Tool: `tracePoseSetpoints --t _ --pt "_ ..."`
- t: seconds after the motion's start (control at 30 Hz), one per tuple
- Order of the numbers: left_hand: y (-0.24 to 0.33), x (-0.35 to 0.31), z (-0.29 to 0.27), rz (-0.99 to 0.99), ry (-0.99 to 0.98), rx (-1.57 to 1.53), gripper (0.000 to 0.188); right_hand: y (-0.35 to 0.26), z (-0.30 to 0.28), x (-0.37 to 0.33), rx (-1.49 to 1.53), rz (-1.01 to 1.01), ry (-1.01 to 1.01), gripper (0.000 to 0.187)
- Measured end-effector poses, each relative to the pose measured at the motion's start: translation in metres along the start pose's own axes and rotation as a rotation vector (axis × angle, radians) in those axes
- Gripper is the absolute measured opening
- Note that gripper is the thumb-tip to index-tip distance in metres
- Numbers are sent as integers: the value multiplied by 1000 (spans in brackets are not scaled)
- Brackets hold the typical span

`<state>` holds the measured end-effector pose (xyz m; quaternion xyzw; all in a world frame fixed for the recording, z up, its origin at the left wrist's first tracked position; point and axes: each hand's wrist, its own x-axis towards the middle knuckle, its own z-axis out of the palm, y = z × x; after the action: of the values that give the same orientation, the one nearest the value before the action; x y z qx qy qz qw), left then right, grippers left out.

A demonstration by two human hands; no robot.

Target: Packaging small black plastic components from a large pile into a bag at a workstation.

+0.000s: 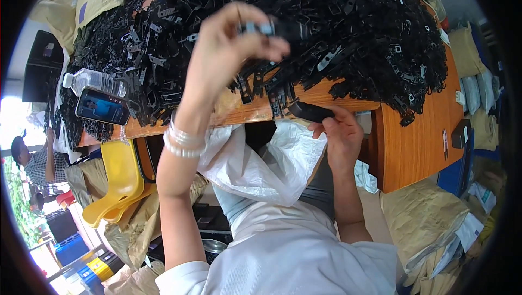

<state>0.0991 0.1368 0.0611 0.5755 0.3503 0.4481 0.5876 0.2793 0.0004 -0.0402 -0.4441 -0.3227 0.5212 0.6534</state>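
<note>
Black plastic piece [311, 112] sits in the right hand [343, 135], pinched between thumb and fingers, near the worktop [416, 148] edge. Left hand [231, 39] is blurred, seemingly gripping a dark piece with pale bands [291, 31] above the pile of black parts [370, 39]. Plenty looks left: pile spreads wide beyond both hands. Amount done: can't tell; white sack [255, 178] below the hands, contents unclear. Right-hand piece: elongated, smooth, matte-looking, no visible damage.
</note>
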Motion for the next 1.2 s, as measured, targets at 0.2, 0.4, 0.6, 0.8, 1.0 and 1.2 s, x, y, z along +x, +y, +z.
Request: tracePoseSetpoints --t 0.2,0.4,0.6,0.8,1.0,1.2 --pt "-4 -83 9 -298 -293 465 44 -21 19 -3 -124 -116 -225 24" --pt "-18 -110 13 68 -257 542 47 -17 24 -18 -341 -191 -207 31" --pt "-30 -122 17 -34 -118 488 44 -24 32 -3 -717 -492 -334 39" --pt "-42 -133 16 79 -103 533 37 -16 26 -9 -672 -359 -389 34" --pt "-49 -145 11 -86 -124 350 38 -26 35 -8 -532 -212 -430 27" --pt "-52 -148 -36 321 368 917 12 -7 31 -11 -745 -352 -622 28"
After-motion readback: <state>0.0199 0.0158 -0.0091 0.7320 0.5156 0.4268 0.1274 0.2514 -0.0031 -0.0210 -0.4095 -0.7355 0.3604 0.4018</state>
